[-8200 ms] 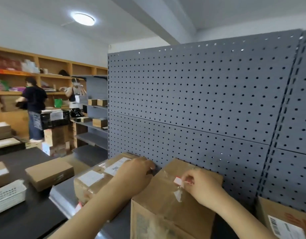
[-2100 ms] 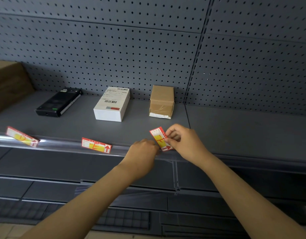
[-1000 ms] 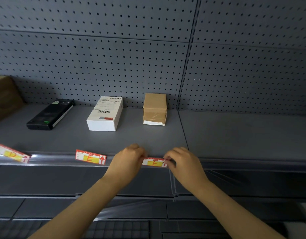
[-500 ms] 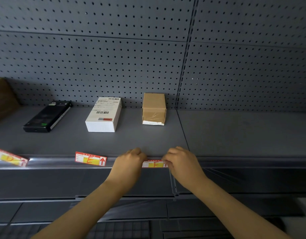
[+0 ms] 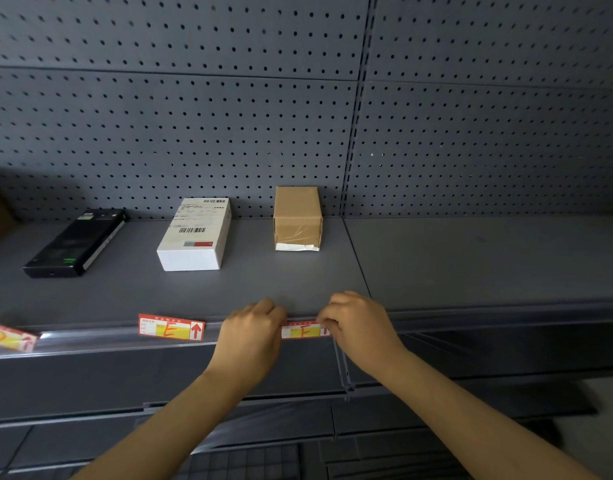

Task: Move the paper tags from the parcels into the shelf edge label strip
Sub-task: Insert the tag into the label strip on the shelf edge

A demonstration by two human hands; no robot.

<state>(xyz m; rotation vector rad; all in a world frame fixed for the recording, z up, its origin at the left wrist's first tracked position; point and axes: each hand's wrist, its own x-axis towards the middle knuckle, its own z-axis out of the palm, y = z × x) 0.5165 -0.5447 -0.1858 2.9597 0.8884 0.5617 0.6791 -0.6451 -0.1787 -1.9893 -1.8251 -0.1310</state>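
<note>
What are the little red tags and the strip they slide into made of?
The red tag looks like thin printed paper: flat, matte, handwritten letter. The strip seems clear glossy plastic: light glints along it and the tags show through. Both hands, left and right, hold another tag.

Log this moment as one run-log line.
step: seating F tag in label strip | left hand: pinching tag | right hand: pinching tag | E tag: in strip
</note>
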